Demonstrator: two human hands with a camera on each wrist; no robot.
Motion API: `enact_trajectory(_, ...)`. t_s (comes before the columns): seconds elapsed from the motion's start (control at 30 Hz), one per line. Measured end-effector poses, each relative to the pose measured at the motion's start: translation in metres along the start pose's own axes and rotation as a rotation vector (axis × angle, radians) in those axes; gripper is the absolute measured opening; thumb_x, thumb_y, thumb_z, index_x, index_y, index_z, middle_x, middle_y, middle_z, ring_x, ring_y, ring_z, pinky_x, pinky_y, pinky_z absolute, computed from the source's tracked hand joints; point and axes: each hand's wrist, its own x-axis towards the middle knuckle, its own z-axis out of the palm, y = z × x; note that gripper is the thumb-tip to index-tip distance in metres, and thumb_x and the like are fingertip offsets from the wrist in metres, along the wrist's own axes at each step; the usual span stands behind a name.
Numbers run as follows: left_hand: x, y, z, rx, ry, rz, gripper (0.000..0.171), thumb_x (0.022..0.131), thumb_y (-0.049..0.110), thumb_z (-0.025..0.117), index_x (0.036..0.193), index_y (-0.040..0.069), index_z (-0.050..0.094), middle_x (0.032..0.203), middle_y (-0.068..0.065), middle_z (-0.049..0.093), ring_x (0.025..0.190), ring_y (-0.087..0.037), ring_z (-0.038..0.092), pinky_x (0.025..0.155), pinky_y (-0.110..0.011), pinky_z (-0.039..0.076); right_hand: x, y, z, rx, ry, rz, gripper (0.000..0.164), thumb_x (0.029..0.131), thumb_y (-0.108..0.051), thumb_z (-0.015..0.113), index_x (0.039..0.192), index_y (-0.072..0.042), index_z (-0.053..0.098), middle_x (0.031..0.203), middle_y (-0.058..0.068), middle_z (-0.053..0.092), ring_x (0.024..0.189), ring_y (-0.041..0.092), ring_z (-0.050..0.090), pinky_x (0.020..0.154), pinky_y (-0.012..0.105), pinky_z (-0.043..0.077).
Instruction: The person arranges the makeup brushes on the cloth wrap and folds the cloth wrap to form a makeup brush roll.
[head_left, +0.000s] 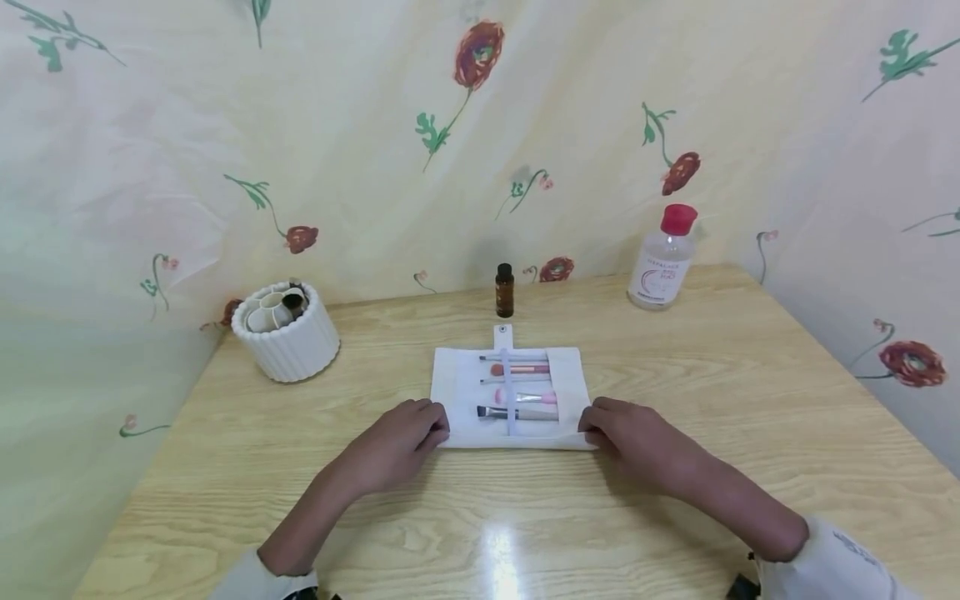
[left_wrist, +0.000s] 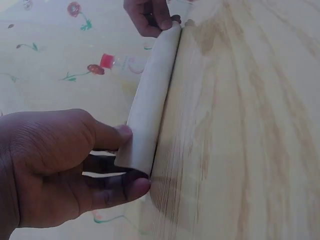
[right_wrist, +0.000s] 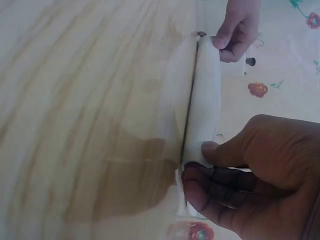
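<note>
Left fingers [left_wrist: 135, 188] and right fingers [right_wrist: 196, 195] clamp the curled edge of an unfolded white brush case [head_left: 457, 383].

Head camera now, looking forward and down from above, well back from the left hand [head_left: 408, 437] and right hand [head_left: 637, 437], taking in the wood-grain table [head_left: 420, 533] and the floral-print backdrop [head_left: 360, 125] beyond them. Over to the left wrist: close in on that hand, facing across to the right one. Right wrist, just as near, faces the other way, and both wrist views share the near edge of the white brush roll [head_left: 456, 379] between the hands.
</note>
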Motion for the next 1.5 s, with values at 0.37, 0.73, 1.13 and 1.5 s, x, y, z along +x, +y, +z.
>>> enact_trajectory(0.37,0.010,-0.004,0.016,-0.021,0.115,-0.081,0.012,0.096,0.007,0.068,0.099,0.014,0.058,0.094,0.001,0.046,0.077,-0.010,0.051,0.066,-0.025,0.048,0.005,0.000,0.008,-0.106,0.039,0.034,0.026,0.085,0.005,0.074,0.093,-0.018,0.064,0.082,-0.010,0.053,0.074,0.007,0.050,0.062,0.022,0.049)
enact_trajectory(0.73,0.003,-0.004,0.012,-0.030,0.036,-0.048,0.019,0.092,0.021,0.075,0.105,0.014,0.063,0.102,0.001,0.047,0.080,-0.009,0.048,0.068,-0.023,0.048,0.001,-0.003,0.004,-0.182,-0.014,-0.079,0.025,0.079,-0.005,0.084,0.100,-0.010,0.072,0.101,0.002,0.059,0.092,0.017,0.052,0.074,0.031,0.052)
enact_trajectory(1.13,0.009,-0.011,0.013,-0.082,0.071,-0.036,0.010,0.099,0.012,0.064,0.109,0.012,0.061,0.087,0.007,0.058,0.079,-0.009,0.053,0.071,-0.028,0.048,0.003,0.006,0.013,-0.047,0.097,-0.015,0.045,0.080,0.012,0.073,0.115,-0.012,0.057,0.095,0.000,0.063,0.087,0.014,0.065,0.071,0.030,0.057)
enact_trajectory(1.5,0.014,-0.019,0.015,-0.137,0.134,-0.077,0.020,0.095,0.011,0.070,0.110,0.019,0.060,0.094,0.003,0.049,0.075,-0.009,0.051,0.065,-0.026,0.048,0.010,0.011,0.011,-0.126,0.120,-0.027,0.021,0.086,0.004,0.076,0.093,-0.013,0.066,0.090,-0.003,0.055,0.077,0.009,0.052,0.065,0.023,0.053)
